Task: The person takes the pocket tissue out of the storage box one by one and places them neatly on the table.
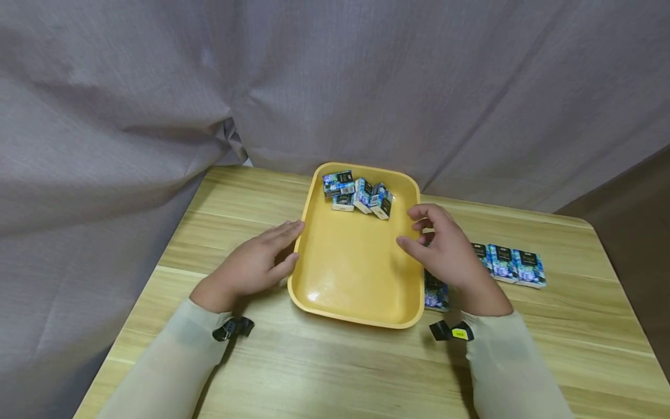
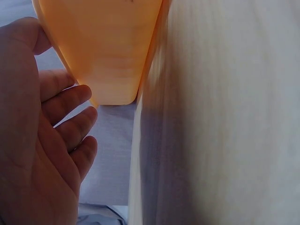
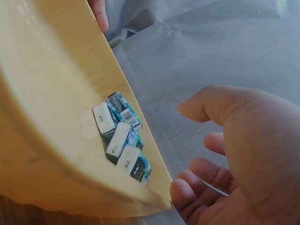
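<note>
A yellow rectangular tray [image 1: 356, 267] lies on the table. Several small blue floral-print boxes [image 1: 363, 195] with black labels are bunched at its far end, some tilted or leaning on each other. At the tray's left rim is my left hand [image 1: 253, 262], its fingers nearly straight and touching the edge; the left wrist view shows these fingers [image 2: 68, 101] against the tray's outer wall. My right hand [image 1: 445, 247] hovers over the right rim with fingers loosely bent. Nothing is between its thumb and fingers in the right wrist view, where the boxes [image 3: 124, 136] show beyond it.
More of the same boxes [image 1: 515, 267] lie in a row right of the tray, partly hidden by my right hand. Another box [image 1: 436, 294] sits close against the tray's right side. A grey curtain [image 1: 335, 81] hangs behind the wooden table [image 1: 314, 372].
</note>
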Demonstrator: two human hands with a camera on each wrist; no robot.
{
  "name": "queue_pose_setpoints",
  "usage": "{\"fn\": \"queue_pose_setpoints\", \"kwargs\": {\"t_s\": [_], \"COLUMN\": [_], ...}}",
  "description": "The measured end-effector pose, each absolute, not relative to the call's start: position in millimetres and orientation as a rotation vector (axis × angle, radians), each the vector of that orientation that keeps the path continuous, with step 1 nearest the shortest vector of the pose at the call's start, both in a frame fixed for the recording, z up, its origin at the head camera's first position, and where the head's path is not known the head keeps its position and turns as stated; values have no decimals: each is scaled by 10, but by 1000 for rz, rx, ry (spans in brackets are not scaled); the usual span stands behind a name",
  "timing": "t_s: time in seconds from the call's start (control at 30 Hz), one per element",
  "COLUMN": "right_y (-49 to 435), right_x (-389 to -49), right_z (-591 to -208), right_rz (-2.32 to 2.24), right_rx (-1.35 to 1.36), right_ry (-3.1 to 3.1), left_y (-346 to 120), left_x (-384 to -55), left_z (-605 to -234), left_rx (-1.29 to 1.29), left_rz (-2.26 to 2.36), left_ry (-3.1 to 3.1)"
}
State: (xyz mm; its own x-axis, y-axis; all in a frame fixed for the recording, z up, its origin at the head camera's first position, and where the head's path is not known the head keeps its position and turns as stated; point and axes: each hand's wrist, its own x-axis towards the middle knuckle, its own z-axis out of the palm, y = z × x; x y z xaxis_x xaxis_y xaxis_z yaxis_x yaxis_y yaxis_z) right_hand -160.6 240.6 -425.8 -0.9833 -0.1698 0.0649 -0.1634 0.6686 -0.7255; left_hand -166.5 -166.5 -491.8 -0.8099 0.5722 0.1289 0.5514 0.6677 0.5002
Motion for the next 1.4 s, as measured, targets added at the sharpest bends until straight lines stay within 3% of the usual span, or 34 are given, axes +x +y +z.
{"fn": "queue_pose_setpoints", "kwargs": {"t_s": [1.13,1.4], "right_y": [2153,2031], "right_x": [-2279,-2419], "right_z": [-4219,-4168], "right_rz": [-831,-699], "right_rx": [-291,-190], "right_ry": [2868,2808], "left_y": [-1688,-1672], "left_x": [-1665,-1659], "left_z": [-4918,-4884], "left_rx": [923,945], "left_rz": [821,830], "left_ry": [2826,2826]}}
